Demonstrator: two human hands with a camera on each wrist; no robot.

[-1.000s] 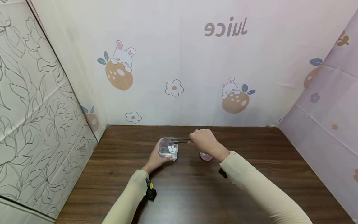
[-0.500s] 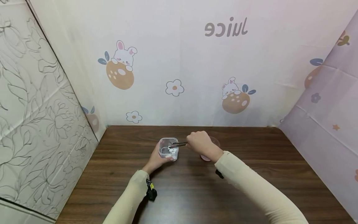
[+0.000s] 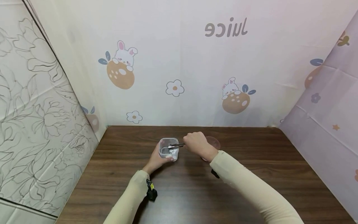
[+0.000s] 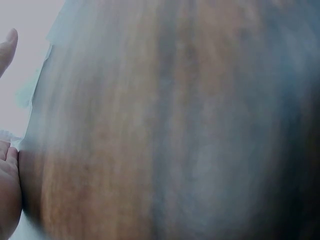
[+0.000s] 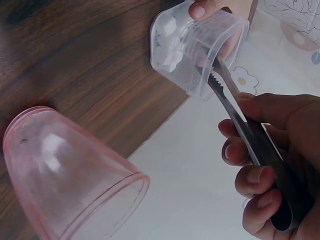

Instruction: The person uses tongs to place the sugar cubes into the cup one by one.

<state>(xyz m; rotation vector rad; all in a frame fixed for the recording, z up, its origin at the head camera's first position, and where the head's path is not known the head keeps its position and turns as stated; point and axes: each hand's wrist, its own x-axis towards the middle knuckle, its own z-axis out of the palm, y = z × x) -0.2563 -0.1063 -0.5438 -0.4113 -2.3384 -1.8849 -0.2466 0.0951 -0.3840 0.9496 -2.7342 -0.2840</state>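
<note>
A clear square container (image 3: 168, 147) with several white cubes (image 5: 169, 42) in it stands on the table, gripped at its left and front sides by my left hand (image 3: 157, 159). My right hand (image 3: 197, 143) holds metal tongs (image 5: 250, 132) between thumb and fingers. The tongs' tips reach inside the container, by the cubes; whether a cube is between them I cannot tell. A pink transparent cup (image 5: 75, 170) stands to the container's right, partly hidden by my right hand in the head view; a white cube shows through its wall in the right wrist view.
The dark wooden table (image 3: 179, 193) runs back to a patterned cloth wall (image 3: 179, 62). More cloth walls rise at the left and right sides. Both forearms, in pale sleeves with black wrist cameras, extend over the table's front part.
My right hand has moved left and the tongs have gone lower into the container. More of the pink cup's rim shows now. My left hand and the container have hardly moved.
</note>
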